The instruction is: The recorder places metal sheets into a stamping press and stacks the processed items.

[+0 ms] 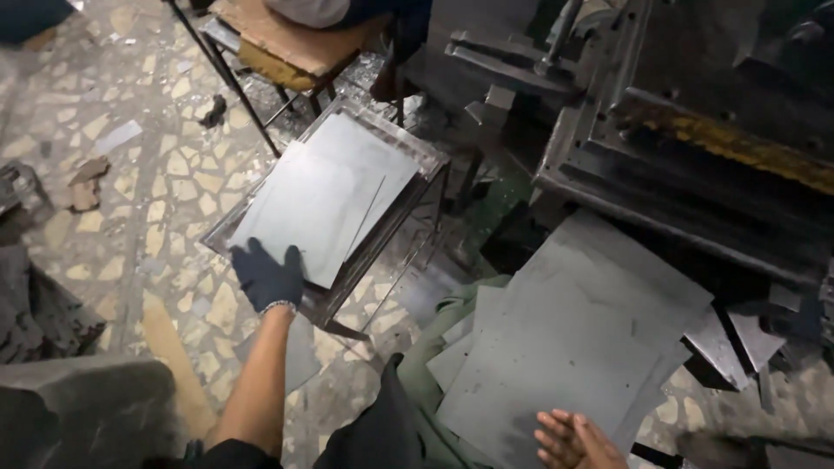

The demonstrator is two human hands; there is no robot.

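Floor (156,200): cracked mosaic of pale yellow and grey stone chips, dusty, littered with small scraps and metal shavings. Heavy dark steel machine (695,130) fills the upper right, greasy, with a worn yellow strip along one ledge. Metal-framed stool with a brown padded seat (287,43) at top centre. Dark grey block (78,408) at lower left, rubble pile (35,304) beside it. Offcut metal scraps (738,339) under the machine. Light dim, flat.

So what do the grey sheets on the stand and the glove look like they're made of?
The sheets on the stand look like thin sheet metal, dull grey and matte: flat, crisp straight edges, faint sheen. The glove on the left hand looks like dark knitted fabric, soft and unshiny, though the weave is too small to confirm.
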